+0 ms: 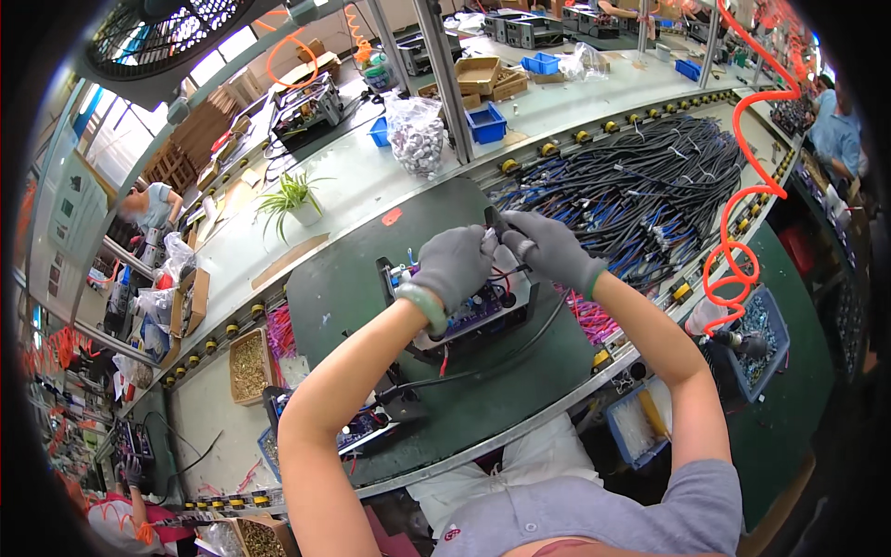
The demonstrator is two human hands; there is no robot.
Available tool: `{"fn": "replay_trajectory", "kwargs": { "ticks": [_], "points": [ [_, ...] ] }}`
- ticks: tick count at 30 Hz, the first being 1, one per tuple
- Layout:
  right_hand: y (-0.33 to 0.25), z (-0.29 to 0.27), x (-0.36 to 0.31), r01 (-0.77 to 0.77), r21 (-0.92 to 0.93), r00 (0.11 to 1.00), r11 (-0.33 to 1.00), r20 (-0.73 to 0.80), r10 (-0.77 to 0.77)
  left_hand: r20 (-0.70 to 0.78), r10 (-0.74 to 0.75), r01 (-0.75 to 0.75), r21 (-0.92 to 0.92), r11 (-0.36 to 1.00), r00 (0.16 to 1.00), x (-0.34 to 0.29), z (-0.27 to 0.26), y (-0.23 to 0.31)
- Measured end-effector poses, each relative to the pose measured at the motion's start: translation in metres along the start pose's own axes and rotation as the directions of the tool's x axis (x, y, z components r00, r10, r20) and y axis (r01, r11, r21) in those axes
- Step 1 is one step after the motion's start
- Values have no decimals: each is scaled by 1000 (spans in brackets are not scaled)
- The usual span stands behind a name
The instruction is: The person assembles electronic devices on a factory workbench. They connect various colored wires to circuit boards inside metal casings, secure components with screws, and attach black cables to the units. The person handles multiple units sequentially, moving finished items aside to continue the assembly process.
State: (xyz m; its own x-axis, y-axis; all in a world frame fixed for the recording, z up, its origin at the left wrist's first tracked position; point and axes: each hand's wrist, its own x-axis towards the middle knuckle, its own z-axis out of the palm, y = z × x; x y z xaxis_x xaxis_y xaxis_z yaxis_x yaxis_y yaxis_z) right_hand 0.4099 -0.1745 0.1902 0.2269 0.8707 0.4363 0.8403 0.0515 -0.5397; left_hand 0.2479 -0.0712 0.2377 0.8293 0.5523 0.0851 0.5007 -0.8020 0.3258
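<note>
On the dark green work mat (464, 390) stands an open electronic unit (483, 320) with a dark frame, a circuit board and red and black wires. My left hand (455, 266), in a grey glove, is over the board with its fingers pinched together at the far side; what they hold is hidden. My right hand (555, 249), gloved too, closes its fingers around a small upright black panel (496, 221) at the unit's far edge. The two hands' fingertips almost meet there. A black cable (483, 369) curves around the unit's near side.
A big bundle of black cables (650, 176) lies to the right, beyond the rollers. Another unit (362, 429) sits near my left forearm. A box of small metal parts (249, 368) is at the left. An orange coiled air hose (738, 251) hangs at the right, above a blue bin (766, 343).
</note>
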Motion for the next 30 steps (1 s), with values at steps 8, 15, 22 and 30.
{"fn": "replay_trajectory", "kwargs": {
  "ticks": [8, 15, 22, 30],
  "points": [
    [-45, -21, -5, 287, -150, 931, 946, -187, -312, 95, -34, 34, 8, 999, 995, 3, -11, 13],
    [-25, -45, 1, 202, -77, 975, 976, -83, -208, -20, 57, -56, -671, 739, 998, -2, -11, 0],
    [-9, 10, 2, -184, 75, 981, 980, -50, 188, -173, 107, -65, 231, 971, 979, 1, 17, -15],
    [3, 14, 3, -202, 76, 975, 976, 109, 193, -255, 189, -143, 189, 972, 948, 3, 31, -26]
  ]
}}
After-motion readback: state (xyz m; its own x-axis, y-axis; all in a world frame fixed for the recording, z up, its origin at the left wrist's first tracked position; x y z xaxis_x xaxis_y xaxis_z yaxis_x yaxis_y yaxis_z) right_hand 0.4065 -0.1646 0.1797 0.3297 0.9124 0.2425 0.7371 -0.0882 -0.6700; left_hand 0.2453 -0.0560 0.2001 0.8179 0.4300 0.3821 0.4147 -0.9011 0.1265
